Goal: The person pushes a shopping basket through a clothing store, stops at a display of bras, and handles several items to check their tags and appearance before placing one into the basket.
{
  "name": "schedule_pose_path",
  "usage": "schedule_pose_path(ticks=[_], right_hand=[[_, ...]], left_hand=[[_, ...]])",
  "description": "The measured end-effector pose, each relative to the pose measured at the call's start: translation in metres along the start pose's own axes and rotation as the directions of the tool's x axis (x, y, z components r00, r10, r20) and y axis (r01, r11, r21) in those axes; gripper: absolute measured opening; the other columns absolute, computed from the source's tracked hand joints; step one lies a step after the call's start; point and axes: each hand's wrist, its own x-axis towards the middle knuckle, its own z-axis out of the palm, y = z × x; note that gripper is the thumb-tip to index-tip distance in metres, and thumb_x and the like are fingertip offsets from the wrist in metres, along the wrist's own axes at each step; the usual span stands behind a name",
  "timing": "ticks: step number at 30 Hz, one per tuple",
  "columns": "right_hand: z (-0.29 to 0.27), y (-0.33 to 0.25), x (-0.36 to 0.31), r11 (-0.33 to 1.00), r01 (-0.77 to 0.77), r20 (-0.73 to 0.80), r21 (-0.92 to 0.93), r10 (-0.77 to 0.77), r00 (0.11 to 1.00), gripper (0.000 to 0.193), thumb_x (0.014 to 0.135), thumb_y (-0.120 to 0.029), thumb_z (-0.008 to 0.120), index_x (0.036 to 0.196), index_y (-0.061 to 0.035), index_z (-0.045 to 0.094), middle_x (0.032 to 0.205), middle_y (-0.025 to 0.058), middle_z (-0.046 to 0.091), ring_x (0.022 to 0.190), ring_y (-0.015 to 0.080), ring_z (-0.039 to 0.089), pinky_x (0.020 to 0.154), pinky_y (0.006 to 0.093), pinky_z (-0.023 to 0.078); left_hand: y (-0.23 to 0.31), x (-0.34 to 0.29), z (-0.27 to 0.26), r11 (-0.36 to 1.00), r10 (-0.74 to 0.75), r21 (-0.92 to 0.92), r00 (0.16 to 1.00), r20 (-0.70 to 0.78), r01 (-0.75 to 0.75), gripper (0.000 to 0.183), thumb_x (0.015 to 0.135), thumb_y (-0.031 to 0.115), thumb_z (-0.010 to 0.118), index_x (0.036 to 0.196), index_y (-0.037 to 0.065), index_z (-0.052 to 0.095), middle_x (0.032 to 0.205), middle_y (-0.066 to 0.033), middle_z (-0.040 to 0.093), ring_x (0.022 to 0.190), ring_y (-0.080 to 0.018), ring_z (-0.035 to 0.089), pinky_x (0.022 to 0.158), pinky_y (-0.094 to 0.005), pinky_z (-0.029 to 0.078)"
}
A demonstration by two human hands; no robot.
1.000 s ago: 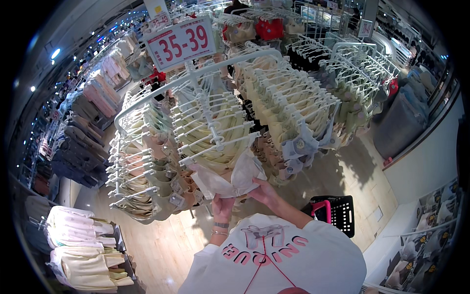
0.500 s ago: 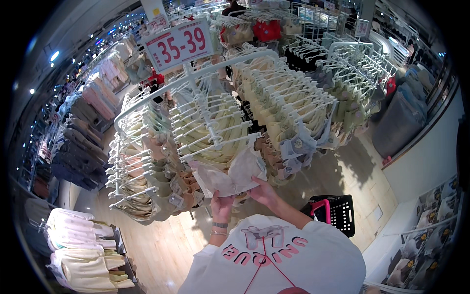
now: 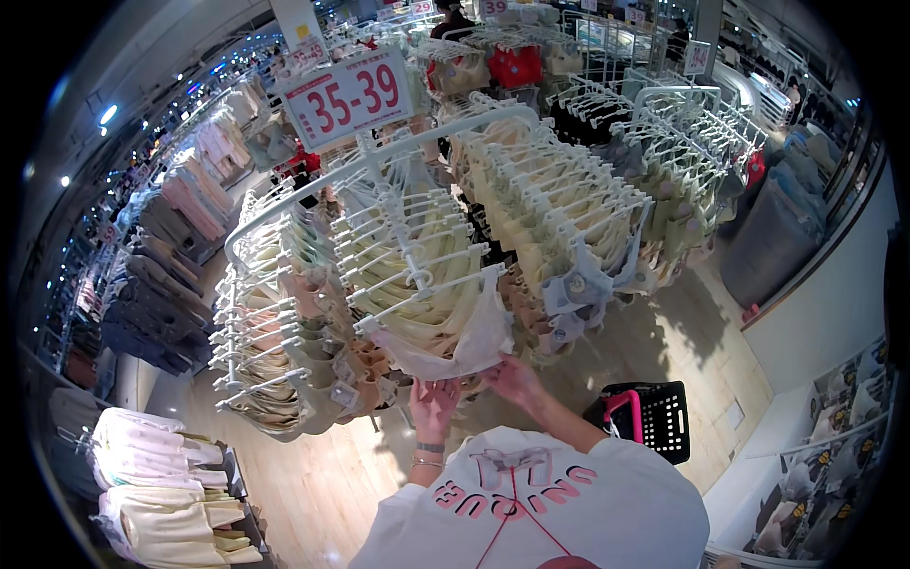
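A pale pinkish-white bra [image 3: 450, 353] hangs on a white hanger at the front of the middle rail. My left hand [image 3: 436, 400] is at its bottom edge, below the left cup, with the fingers closed on the hem. Along the same edge, further right, my right hand [image 3: 515, 382] pinches the band between thumb and fingers. Some fingertips are hidden by the fabric. Behind this bra, several cream-yellow bras [image 3: 417, 237] hang close together on white hangers.
The white metal rack [image 3: 313, 190] carries more bras on both sides and a price sign [image 3: 348, 95] on top. A black basket [image 3: 654, 422] with a pink handle stands on the floor at right. Folded garments [image 3: 152, 484] lie at lower left; packaged goods [image 3: 806, 474] line the lower right.
The front bra's cups, raised and spread toward me before, now hang lower and flatter against the row. Both hands have shifted slightly down with its bottom edge.
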Motion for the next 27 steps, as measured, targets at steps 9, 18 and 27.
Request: schedule_pose_path(ticks=[9, 18, 27], right_hand=[[-0.029, -0.033, 0.006, 0.967, 0.2, 0.021, 0.157, -0.206, 0.978, 0.026, 0.088, -0.02, 0.049, 0.11, -0.0089, 0.055, 0.113, 0.0055, 0.058, 0.107, 0.0215, 0.049, 0.096, 0.0378, 0.033], [-0.036, -0.039, 0.008, 0.96, 0.176, 0.014, 0.22, -0.183, 0.983, 0.018, 0.088, -0.019, 0.049, 0.104, -0.011, 0.055, 0.103, 0.0017, 0.06, 0.102, 0.0175, 0.051, 0.094, 0.036, 0.036], [-0.013, -0.04, 0.005, 0.947, 0.321, -0.107, 0.024, -0.317, 0.942, 0.019, 0.09, -0.018, 0.048, 0.108, -0.0107, 0.051, 0.106, 0.0006, 0.057, 0.104, 0.0177, 0.05, 0.095, 0.0373, 0.037]], left_hand=[[0.026, -0.008, -0.005, 0.985, 0.141, -0.085, 0.981, -0.136, -0.153, 0.021, 0.088, 0.029, 0.053, 0.096, 0.011, 0.059, 0.113, -0.0049, 0.055, 0.107, -0.0214, 0.047, 0.091, -0.0438, 0.037], [0.033, -0.004, 0.0, 0.981, 0.152, -0.094, 0.975, -0.16, -0.169, 0.02, 0.088, 0.027, 0.055, 0.099, 0.011, 0.058, 0.109, -0.0044, 0.057, 0.104, -0.0212, 0.048, 0.09, -0.0414, 0.037], [0.05, 0.007, 0.006, 0.976, 0.19, -0.071, 0.966, -0.176, -0.205, 0.019, 0.086, 0.026, 0.058, 0.092, 0.009, 0.057, 0.107, -0.0072, 0.057, 0.104, -0.0227, 0.048, 0.092, -0.0408, 0.035]])
